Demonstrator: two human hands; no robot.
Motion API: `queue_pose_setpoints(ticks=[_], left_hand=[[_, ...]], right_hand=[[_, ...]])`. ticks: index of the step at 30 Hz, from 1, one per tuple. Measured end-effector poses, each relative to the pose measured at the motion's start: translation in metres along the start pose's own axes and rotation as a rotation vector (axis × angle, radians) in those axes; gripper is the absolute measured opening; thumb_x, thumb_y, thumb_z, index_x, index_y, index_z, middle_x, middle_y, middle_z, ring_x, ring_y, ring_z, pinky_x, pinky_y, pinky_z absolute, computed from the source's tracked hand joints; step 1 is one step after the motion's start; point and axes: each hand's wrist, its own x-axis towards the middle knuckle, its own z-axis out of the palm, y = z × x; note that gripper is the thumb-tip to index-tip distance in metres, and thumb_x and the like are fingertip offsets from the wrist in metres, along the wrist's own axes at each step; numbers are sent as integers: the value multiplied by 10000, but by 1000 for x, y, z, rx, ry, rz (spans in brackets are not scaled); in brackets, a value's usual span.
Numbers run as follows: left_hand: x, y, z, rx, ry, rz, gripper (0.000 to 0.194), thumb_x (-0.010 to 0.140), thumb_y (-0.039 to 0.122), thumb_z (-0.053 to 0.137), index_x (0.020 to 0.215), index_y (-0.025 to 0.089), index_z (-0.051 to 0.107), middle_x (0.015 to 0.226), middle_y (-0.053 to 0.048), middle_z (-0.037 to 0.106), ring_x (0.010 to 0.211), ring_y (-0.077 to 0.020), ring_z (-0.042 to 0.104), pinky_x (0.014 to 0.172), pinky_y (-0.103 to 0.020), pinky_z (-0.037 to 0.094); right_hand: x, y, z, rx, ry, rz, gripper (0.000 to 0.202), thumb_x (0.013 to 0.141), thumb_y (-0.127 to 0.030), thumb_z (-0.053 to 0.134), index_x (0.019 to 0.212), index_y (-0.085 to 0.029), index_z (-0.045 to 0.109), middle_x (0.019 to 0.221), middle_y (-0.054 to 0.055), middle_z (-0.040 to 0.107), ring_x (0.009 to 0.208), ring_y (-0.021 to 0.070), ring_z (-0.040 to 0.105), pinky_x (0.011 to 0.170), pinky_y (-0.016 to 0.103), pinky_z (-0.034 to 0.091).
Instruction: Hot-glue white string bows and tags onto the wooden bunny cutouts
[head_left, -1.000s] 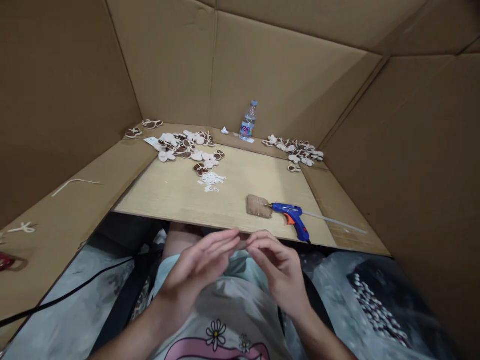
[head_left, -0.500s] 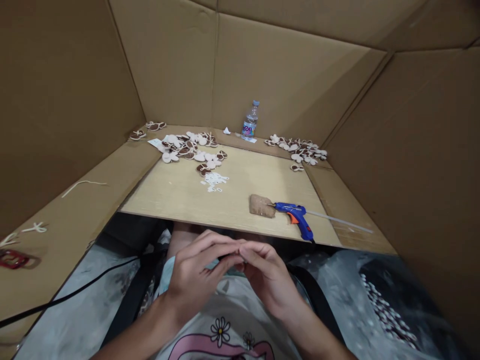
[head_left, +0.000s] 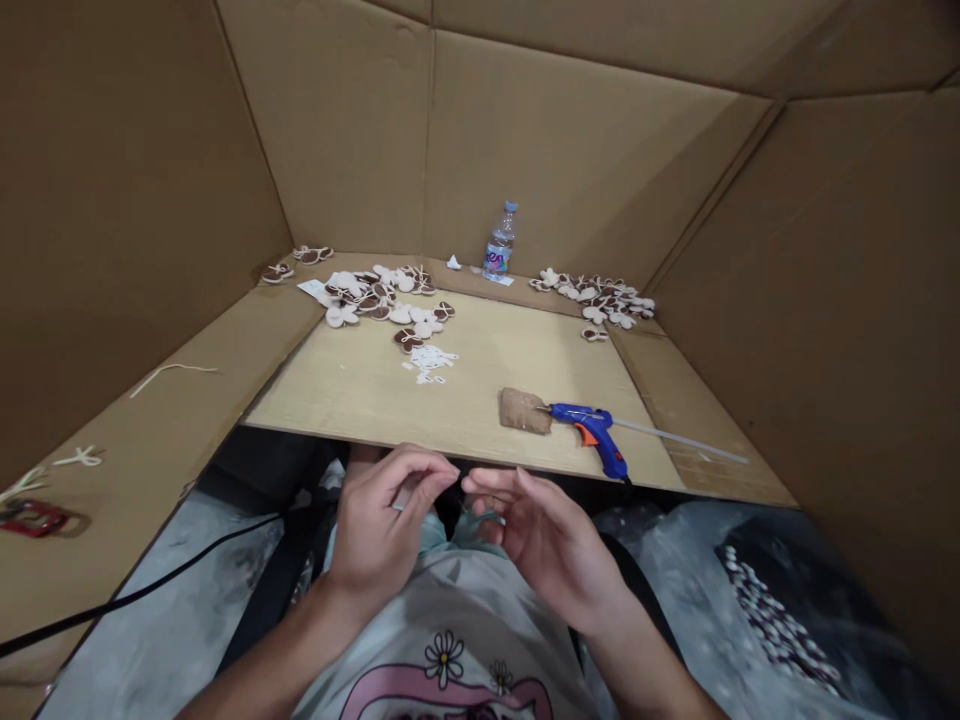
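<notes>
Over my lap, my left hand [head_left: 386,520] has thumb and index finger pinched together; anything between the tips is too small to make out. Just to its right, my right hand [head_left: 544,535] is open with its fingers apart and nothing visible in it. A narrow gap separates the fingertips. Beyond them on the board [head_left: 360,400] lies a blue glue gun [head_left: 592,425], its nozzle on a brown pad [head_left: 523,411]. Small white pieces [head_left: 433,360] form a loose heap near the board's middle.
Brown and white bow-tied pieces [head_left: 375,290] are piled at the back left, similar ones [head_left: 600,298] at the back right. A bottle [head_left: 499,243] stands between them. A red tool [head_left: 31,517] and cords [head_left: 79,456] lie left. A black cable [head_left: 150,580] crosses the lower left.
My hands were touching at the fingertips and have come apart. The right hand's fingers have opened, while the left still pinches.
</notes>
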Motion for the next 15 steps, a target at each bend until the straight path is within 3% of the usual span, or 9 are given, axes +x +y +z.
queue_pose_setpoints(ticks=[5, 15], left_hand=[[-1, 3, 0, -87, -13, -109, 126, 831, 244, 625, 730, 199, 686, 730, -5, 696, 691, -143, 629, 628, -227, 482], [2, 2, 10, -450, -74, -454, 70, 714, 224, 745, 741, 173, 706, 664, -1, 731, 643, -146, 680, 649, -248, 545]], right_hand=[[1, -3, 2, 18, 15, 3, 296, 798, -421, 665, 912, -163, 753, 984, 89, 731, 794, 143, 629, 663, 239, 449], [5, -14, 5, 122, 21, -67, 268, 789, -397, 651, 848, -158, 758, 882, 58, 734, 735, 120, 629, 692, 218, 496]])
